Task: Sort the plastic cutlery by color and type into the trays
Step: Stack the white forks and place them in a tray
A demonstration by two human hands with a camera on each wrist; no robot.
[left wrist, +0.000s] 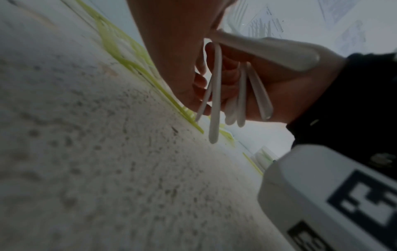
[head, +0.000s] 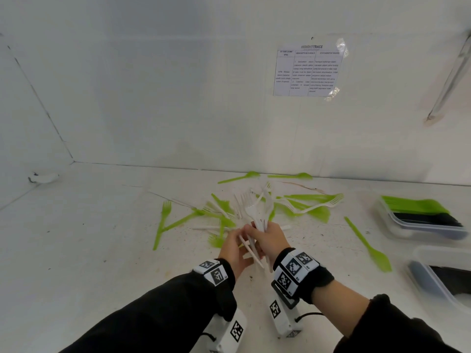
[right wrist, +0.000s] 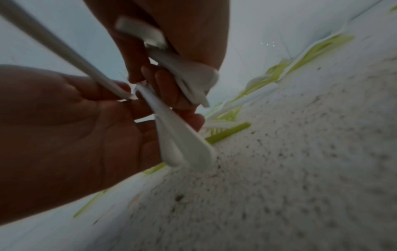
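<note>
Because like items are prob. being gathered before transfer, the white forks (head: 257, 220) stand as one bundle above the table (head: 102, 225), tines up. The right hand (head: 271, 238) has its fingers curled round the handles; the left hand (head: 235, 247) pinches them w/ bent fingers. Green cutlery (head: 224, 210) lies scattered behind; the trays (head: 418, 225) sit well apart, at right.

left hand (head: 235, 247): fingers curled, grip closed | right hand (head: 270, 238): fist grip, touching left
</note>
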